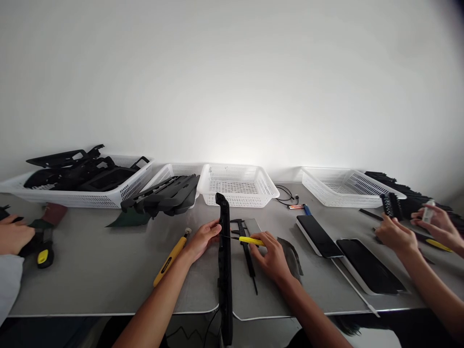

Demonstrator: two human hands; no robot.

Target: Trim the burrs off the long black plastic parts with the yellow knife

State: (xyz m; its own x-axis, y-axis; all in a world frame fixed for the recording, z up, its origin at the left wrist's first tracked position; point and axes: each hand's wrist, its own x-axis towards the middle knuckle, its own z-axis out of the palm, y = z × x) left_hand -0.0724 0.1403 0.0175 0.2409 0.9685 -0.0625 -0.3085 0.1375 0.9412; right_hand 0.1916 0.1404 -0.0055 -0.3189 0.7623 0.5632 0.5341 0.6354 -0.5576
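My left hand (204, 239) is closed around the side of a long, narrow black plastic part (225, 270), which stands on end and reaches past the table's front edge. A slim tool with a yellow handle (250, 240) is in my right hand (271, 255). Its thin dark tip points left and meets the part's right side near my left fingers; the exact contact is hard to see. Behind that tool lies a black caliper (248, 261). A thicker yellow-handled tool (171, 261) rests beside my left forearm. Grey cloth (291, 256) lies just right of my right hand.
White baskets (239, 200) line the wall; the left ones (134, 189) hold black plastic parts (166, 193). Two dark-screened devices (321, 237) and a white cable (357, 287) lie at right. Co-workers' hands (16, 234) (398, 237) work at both sides.
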